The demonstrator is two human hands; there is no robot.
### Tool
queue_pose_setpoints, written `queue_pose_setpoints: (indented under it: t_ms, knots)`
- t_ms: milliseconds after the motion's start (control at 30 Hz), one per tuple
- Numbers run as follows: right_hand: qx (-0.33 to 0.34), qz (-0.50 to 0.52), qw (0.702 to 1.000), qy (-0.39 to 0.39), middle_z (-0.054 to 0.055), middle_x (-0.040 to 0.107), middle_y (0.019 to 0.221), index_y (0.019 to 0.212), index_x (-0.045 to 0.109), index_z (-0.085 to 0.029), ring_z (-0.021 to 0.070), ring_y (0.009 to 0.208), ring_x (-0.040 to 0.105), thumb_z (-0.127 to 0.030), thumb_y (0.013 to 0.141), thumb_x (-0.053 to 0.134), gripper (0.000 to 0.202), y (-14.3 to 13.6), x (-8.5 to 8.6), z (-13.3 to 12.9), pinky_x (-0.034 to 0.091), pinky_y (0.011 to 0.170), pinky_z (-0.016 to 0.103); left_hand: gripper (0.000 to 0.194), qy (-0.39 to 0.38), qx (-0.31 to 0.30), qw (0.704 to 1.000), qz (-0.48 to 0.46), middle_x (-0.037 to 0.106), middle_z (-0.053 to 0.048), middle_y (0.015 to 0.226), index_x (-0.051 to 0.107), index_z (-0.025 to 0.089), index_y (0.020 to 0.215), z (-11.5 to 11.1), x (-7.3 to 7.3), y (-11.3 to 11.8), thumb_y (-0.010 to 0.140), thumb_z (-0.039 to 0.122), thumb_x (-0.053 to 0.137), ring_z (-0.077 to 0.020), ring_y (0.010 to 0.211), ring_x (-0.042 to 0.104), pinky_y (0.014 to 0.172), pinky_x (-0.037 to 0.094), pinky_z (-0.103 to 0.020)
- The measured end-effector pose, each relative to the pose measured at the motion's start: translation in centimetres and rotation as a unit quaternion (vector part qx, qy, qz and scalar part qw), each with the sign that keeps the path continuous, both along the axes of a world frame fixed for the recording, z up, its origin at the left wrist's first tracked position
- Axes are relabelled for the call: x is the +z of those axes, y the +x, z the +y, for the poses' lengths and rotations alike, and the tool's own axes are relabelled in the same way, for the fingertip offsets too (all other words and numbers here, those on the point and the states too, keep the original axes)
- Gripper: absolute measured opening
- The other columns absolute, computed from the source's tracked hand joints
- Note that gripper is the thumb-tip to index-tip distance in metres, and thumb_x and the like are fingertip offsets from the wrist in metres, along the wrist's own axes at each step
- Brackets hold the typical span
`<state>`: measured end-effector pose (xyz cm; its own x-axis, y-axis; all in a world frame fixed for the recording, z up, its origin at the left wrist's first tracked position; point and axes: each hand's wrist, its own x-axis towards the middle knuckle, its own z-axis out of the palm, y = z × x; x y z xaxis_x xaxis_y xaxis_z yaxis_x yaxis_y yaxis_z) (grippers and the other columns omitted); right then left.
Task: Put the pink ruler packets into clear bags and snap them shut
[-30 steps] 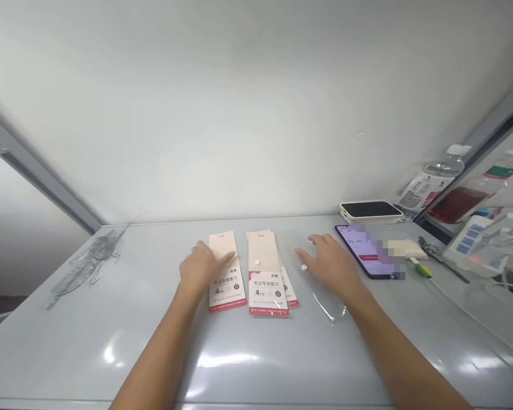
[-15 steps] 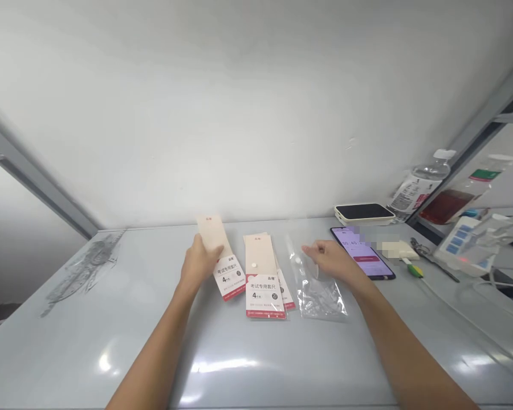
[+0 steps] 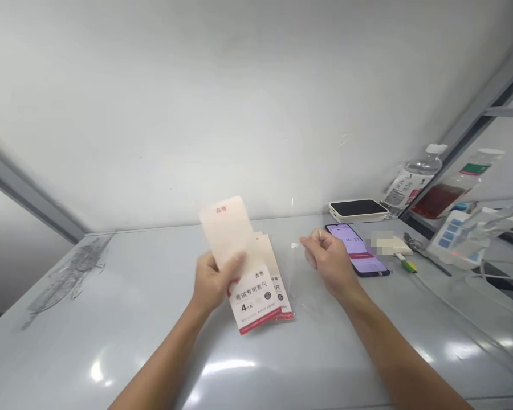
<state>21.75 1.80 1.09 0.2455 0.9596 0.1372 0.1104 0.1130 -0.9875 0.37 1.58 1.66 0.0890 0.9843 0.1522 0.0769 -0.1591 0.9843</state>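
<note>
My left hand (image 3: 214, 282) is wrapped round a cream, white and red ruler-set card pack (image 3: 228, 233), thumb on its front, lifted and tilted off the table. Partly hidden behind it, more card packs of the same kind (image 3: 269, 256) lie in a stack on the table. To the right, my right hand (image 3: 329, 262) pinches a clear plastic bag (image 3: 293, 273) by its upper edge. The bag is upright, with a small white button near its top; its outline is faint against the wall and table.
A phone with a lit timer screen (image 3: 357, 250) lies just right of my right hand. Behind it is another phone in a pale case (image 3: 359, 209). Two bottles (image 3: 410, 179), a power strip (image 3: 453, 236) and cables crowd the right side. A grey wall (image 3: 239, 114) closes off the back.
My left hand has raised its card pack and brought it right, over the stack. My right hand has lifted the clear bag from lying on the table to upright.
</note>
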Motion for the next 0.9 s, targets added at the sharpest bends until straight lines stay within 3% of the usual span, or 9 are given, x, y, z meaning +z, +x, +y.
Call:
queue_pose_setpoints:
  t_ms: [67, 167, 267, 400, 500, 633, 767, 900]
  knots:
    - [0.012, 0.023, 1.000, 0.010, -0.007, 0.028, 0.046, 0.055, 0.025, -0.022, 0.0080, 0.044, 0.026, -0.027, 0.074, 0.055, 0.036, -0.7, 0.0, -0.4, 0.024, 0.045, 0.024, 0.026, 0.011, -0.049, 0.998, 0.038, 0.051, 0.001, 0.054, 0.051, 0.015, 0.057, -1.0, -0.7, 1.2, 0.074, 0.034, 0.056, -0.0097, 0.049, 0.046, 0.043, 0.034, -0.021]
    - [0.027, 0.037, 0.999, 0.018, -0.007, 0.029, 0.046, 0.055, 0.026, -0.021, 0.0081, 0.043, 0.027, -0.026, 0.075, 0.054, 0.035, -1.8, 0.1, -0.9, 0.022, 0.044, 0.024, 0.036, 0.051, -0.056, 0.992, 0.097, 0.037, 0.003, 0.046, 0.037, 0.017, 0.048, -2.4, -1.3, 2.4, 0.076, 0.032, 0.053, -0.0069, 0.044, 0.034, 0.041, 0.027, -0.021]
    - [0.046, 0.041, 0.998, 0.022, -0.007, 0.029, 0.047, 0.055, 0.028, -0.021, 0.0081, 0.044, 0.027, -0.025, 0.075, 0.054, 0.033, -2.4, 0.5, -1.4, 0.022, 0.044, 0.024, 0.036, 0.059, -0.046, 0.990, 0.119, 0.035, 0.003, 0.045, 0.035, 0.017, 0.049, -3.1, -1.4, 2.8, 0.077, 0.032, 0.051, -0.0073, 0.043, 0.033, 0.041, 0.025, -0.021]
    - [0.097, 0.059, 0.993, 0.028, -0.006, 0.031, 0.051, 0.054, 0.031, -0.020, 0.0088, 0.048, 0.030, -0.021, 0.074, 0.053, 0.030, -2.3, 1.1, -2.0, 0.027, 0.048, 0.024, 0.038, 0.064, 0.016, 0.987, 0.144, 0.034, 0.003, 0.044, 0.033, 0.018, 0.048, -2.8, -1.5, 2.8, 0.077, 0.035, 0.051, -0.0077, 0.043, 0.031, 0.041, 0.025, -0.022]
    - [0.143, 0.093, 0.985, 0.028, 0.000, 0.049, 0.071, 0.052, 0.035, -0.019, 0.0135, 0.070, 0.048, -0.017, 0.070, 0.053, 0.026, -2.0, 1.5, -2.1, 0.039, 0.064, 0.025, 0.038, 0.051, 0.081, 0.985, 0.142, 0.035, 0.004, 0.044, 0.033, 0.018, 0.049, -2.2, -1.5, 2.6, 0.075, 0.038, 0.052, -0.0081, 0.043, 0.033, 0.041, 0.026, -0.022]
    - [0.226, 0.222, 0.949, -0.012, 0.005, 0.057, 0.106, 0.054, 0.040, -0.018, 0.0232, 0.107, 0.048, -0.016, 0.069, 0.051, 0.019, -1.7, 1.7, -1.9, 0.040, 0.087, 0.037, 0.033, 0.034, 0.119, 0.984, 0.132, 0.048, 0.002, 0.049, 0.043, 0.017, 0.054, -1.3, -1.3, 2.0, 0.074, 0.041, 0.053, -0.0100, 0.047, 0.042, 0.042, 0.032, -0.021]
    - [0.282, 0.331, 0.899, -0.042, 0.007, 0.060, 0.110, 0.056, 0.041, -0.018, 0.0252, 0.112, 0.049, -0.014, 0.073, 0.045, 0.017, -1.5, 1.7, -1.6, 0.036, 0.094, 0.046, 0.032, 0.048, 0.123, 0.981, 0.144, 0.051, 0.002, 0.052, 0.045, 0.018, 0.056, -0.6, -1.0, 1.3, 0.075, 0.041, 0.053, -0.0097, 0.047, 0.044, 0.043, 0.035, -0.020]
    - [0.280, 0.408, 0.866, -0.074, 0.010, 0.062, 0.110, 0.063, 0.045, -0.019, 0.0268, 0.110, 0.052, -0.019, 0.075, 0.042, 0.013, -1.1, 1.7, -1.3, 0.035, 0.095, 0.049, 0.034, 0.062, 0.112, 0.979, 0.156, 0.048, 0.002, 0.049, 0.042, 0.018, 0.053, -0.3, -0.9, 0.8, 0.076, 0.041, 0.053, -0.0091, 0.045, 0.043, 0.042, 0.034, -0.020]
